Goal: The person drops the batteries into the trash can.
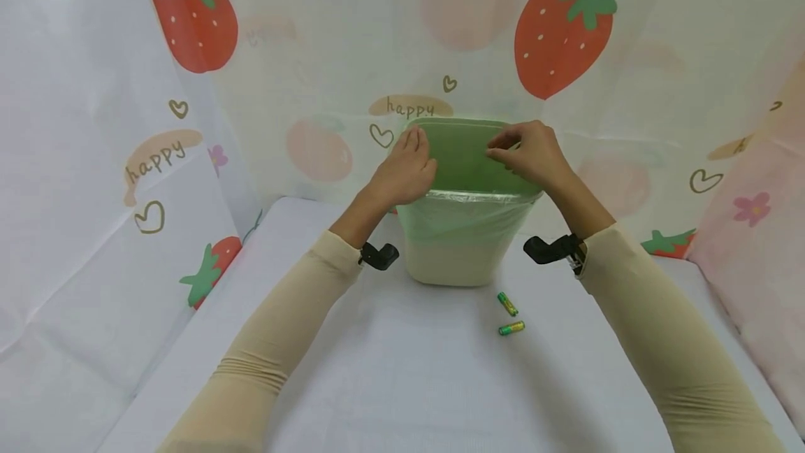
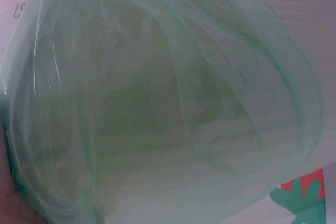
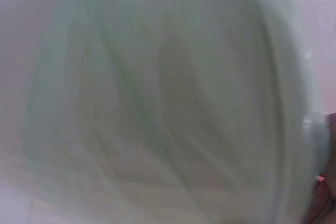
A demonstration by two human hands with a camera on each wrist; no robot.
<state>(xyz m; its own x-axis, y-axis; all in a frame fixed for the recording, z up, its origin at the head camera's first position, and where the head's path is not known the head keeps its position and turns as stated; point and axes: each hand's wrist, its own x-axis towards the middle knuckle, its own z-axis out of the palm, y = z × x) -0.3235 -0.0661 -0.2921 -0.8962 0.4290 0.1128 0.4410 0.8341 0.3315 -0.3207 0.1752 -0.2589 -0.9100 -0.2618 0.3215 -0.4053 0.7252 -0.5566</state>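
Note:
A pale green trash bin stands upright on the table, its opening facing me. A thin, see-through greenish garbage bag hangs over its front rim and upper sides. At the bin's left rim, my left hand holds the bag, fingers fairly straight and thumb toward the opening. Above the right side of the opening, my right hand pinches with thumb and fingers bent together; the film there is hard to see. Billowing bag film fills the left wrist view, and blurred film covers most of the right wrist view.
Two green-and-yellow batteries lie on the white table, in front of the bin and to its right. Behind the bin hangs a white curtain printed with strawberries and hearts. Dark camera mounts sit on both wrists.

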